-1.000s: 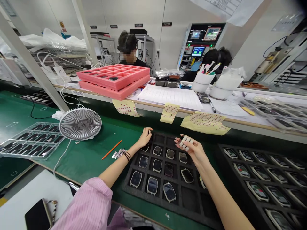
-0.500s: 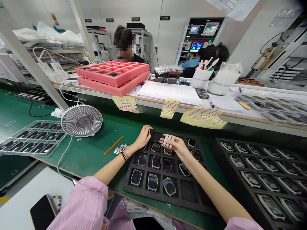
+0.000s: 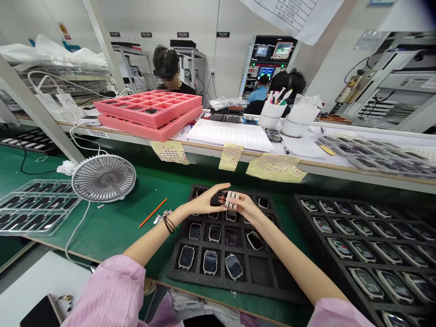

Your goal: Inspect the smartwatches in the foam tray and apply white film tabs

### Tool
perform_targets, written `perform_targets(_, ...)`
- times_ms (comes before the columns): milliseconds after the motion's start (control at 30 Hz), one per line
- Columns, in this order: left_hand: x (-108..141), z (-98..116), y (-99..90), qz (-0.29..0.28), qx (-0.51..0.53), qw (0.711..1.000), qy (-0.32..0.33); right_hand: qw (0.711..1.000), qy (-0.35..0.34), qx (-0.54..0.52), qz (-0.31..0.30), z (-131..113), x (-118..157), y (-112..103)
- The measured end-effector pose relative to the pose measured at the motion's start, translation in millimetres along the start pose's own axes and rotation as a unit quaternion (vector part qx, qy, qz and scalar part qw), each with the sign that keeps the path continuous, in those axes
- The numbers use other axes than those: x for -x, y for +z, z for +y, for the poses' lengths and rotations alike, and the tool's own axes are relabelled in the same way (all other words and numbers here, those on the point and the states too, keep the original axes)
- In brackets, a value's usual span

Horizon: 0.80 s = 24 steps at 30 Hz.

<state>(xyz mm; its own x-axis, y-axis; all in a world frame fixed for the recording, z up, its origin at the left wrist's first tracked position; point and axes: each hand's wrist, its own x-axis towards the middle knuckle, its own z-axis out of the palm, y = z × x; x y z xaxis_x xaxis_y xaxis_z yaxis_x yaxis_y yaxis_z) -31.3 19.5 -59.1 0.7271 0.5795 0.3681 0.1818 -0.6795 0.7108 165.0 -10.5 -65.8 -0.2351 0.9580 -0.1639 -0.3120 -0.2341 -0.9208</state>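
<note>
While the left hand point(image 3: 206, 203) reaches out with open fingers point(image 3: 218, 187) above a black foam tray point(image 3: 238, 289) of smartwatch bodies point(image 3: 214, 233) on the green worktop point(image 3: 112, 227), the right hand point(image 3: 244, 208) curls narrow, white-banded fingers point(image 3: 231, 198), holding nothing visible.

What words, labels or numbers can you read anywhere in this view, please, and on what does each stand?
No text here is legible; each is too small or blurred:
black wall labels
yellow-topped wall sign
white label on the bench edge
hanging printed sheet
monitor screen
</note>
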Motion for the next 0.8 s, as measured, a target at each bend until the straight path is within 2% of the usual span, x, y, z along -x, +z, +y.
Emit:
perform_targets(67,-8.9,9.7,7.3,-0.002,0.035,0.999,0.028,1.0,-0.008,0.015,-0.002,1.1,1.9,-2.7)
perform_targets(133,-18.3,12.0,13.1,0.013,0.026,0.999,0.028,0.999,-0.019,0.034,0.003,2.3,3.5,-7.7)
perform_targets(267,-37.3,1.5,17.1,0.03,-0.071,0.997,0.003,0.994,-0.046,0.097,0.033,0.2,1.1,-30.1)
perform_targets(367,-52.0,-11.0,21.9,0.012,-0.117,0.993,-0.011,0.978,-0.063,0.178,0.089,-2.1,-9.1,-54.3)
perform_targets(467,-63.6,-22.5,30.5,-0.025,-0.162,0.986,-0.027,0.942,-0.081,0.287,0.151,1.1,-22.7,-73.9)
perform_targets(567,-66.2,-30.3,31.1,-0.044,-0.199,0.978,-0.049,0.903,-0.094,0.384,0.169,9.4,-32.8,-84.1)
perform_targets(667,-56.6,-35.1,19.0,-0.042,-0.236,0.968,-0.072,0.869,-0.103,0.458,0.158,17.0,-35.8,-87.6)
perform_targets(800,-30.7,-41.2,6.4,-0.064,-0.285,0.951,-0.103,0.815,-0.136,0.543,0.148,22.1,-28.6,-83.8)
